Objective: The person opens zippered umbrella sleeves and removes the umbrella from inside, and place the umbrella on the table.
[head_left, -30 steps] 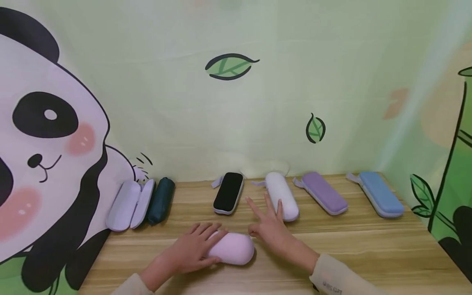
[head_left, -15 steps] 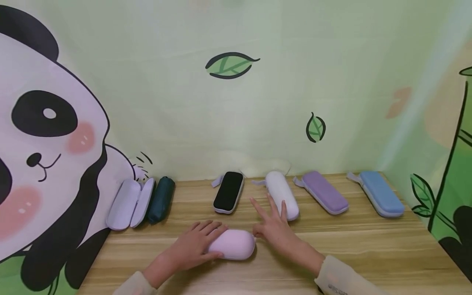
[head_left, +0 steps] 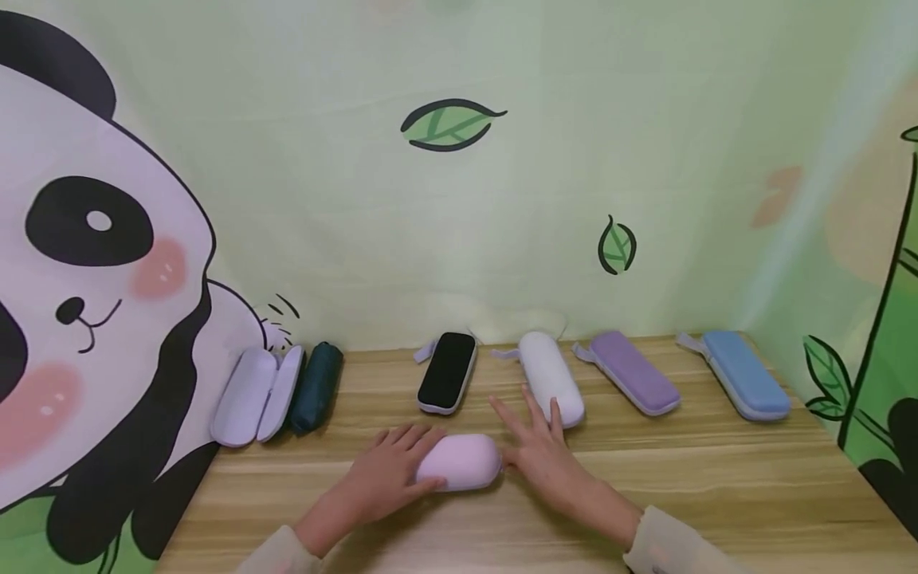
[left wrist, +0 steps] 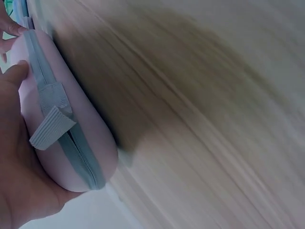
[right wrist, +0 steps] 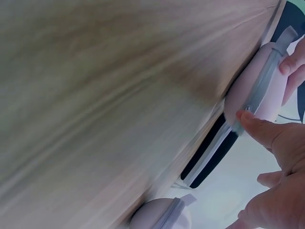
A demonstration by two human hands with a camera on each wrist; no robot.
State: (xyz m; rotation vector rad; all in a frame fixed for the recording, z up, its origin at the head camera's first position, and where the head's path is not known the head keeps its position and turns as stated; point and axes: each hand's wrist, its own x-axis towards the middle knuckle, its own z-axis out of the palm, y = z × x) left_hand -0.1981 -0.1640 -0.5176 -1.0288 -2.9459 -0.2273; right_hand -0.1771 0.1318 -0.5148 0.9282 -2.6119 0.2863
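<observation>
A pale pink zip-up glasses case (head_left: 466,461) lies on the wooden table in front of the person. The left hand (head_left: 387,470) holds its left end, fingers over the top and thumb along the near side. The left wrist view shows the case's grey zipper band (left wrist: 78,152) and ribbed strap (left wrist: 52,126), the zip looking closed. At the right end, the right hand (head_left: 548,462) has its thumb and index finger at the small zipper pull (right wrist: 248,109), pinching it, while its other fingers spread toward the white case (head_left: 548,371).
Along the back stand a black case (head_left: 448,371), a purple case (head_left: 634,373) and a blue case (head_left: 746,375). Back left, an opened lavender case (head_left: 244,399) lies beside a dark green pouch (head_left: 317,387). A panda-printed cloth (head_left: 344,199) hangs behind the table (head_left: 358,542).
The pink case has shifted slightly away from the person, both hands staying on it. The right hand has moved a little to the right.
</observation>
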